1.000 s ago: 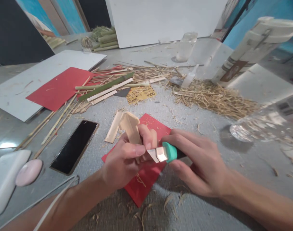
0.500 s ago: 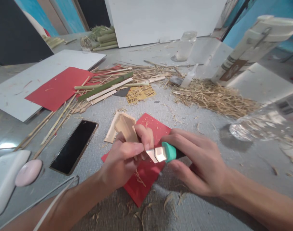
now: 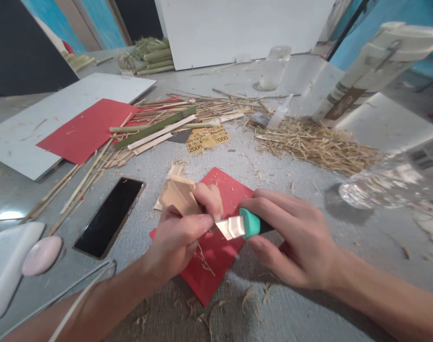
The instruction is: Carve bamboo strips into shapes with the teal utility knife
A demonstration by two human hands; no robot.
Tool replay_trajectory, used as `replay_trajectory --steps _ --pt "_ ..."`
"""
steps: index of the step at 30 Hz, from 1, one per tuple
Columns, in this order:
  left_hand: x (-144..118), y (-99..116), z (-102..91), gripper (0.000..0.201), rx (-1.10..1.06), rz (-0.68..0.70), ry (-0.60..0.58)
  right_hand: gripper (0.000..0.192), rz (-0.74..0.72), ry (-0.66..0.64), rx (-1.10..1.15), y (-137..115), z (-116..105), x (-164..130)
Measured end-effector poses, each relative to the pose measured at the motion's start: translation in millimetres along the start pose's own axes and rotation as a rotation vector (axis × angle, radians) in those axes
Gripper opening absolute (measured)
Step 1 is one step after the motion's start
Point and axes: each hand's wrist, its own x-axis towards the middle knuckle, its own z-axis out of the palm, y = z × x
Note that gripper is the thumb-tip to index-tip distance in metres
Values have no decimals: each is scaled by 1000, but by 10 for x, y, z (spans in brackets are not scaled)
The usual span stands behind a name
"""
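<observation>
Pinched in my left hand (image 3: 183,232) is a small pale wooden piece (image 3: 179,194) with angled flat sides, its lower part hidden by my fingers. My right hand (image 3: 291,237) grips a utility knife (image 3: 250,223) with a green collar and a short bare blade. The blade tip sits at my left thumb and fingertips; whether it touches the wood, I cannot tell. Under both hands lies a red sheet (image 3: 220,266) with thin shavings on it. Another pale wood strip (image 3: 174,171) shows just behind the held piece.
A phone (image 3: 109,217) lies left, beside a pink oval object (image 3: 42,256) and a white cable (image 3: 83,294). Bamboo strips (image 3: 155,128), straw shavings (image 3: 319,145) and a yellow card (image 3: 207,140) lie beyond. At right are a clear bottle (image 3: 390,183) and a tall white container (image 3: 366,76).
The wooden piece has tipped over to the left in my left hand and shows a different face. My right hand and the knife have hardly moved.
</observation>
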Motion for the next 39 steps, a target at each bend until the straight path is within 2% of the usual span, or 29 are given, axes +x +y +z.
replay_trajectory --steps 4,9,17,25,33,39 --pt "2 15 5 14 94 9 70 10 13 18 -59 -10 -21 12" --pt "4 -27 -19 23 99 31 77 9 23 77 -24 7 -18 4" --pt "-8 -31 19 40 115 -53 135 10 15 51 -20 10 -17 -1" --pt "12 -17 72 46 16 -120 62 9 18 36 -36 1 -11 13" --pt "10 -24 86 48 -7 -163 80 9 19 43 -47 10 4 5" --pt "4 -43 78 43 -40 -187 -8 11 26 46 -67 -6 -3 0"
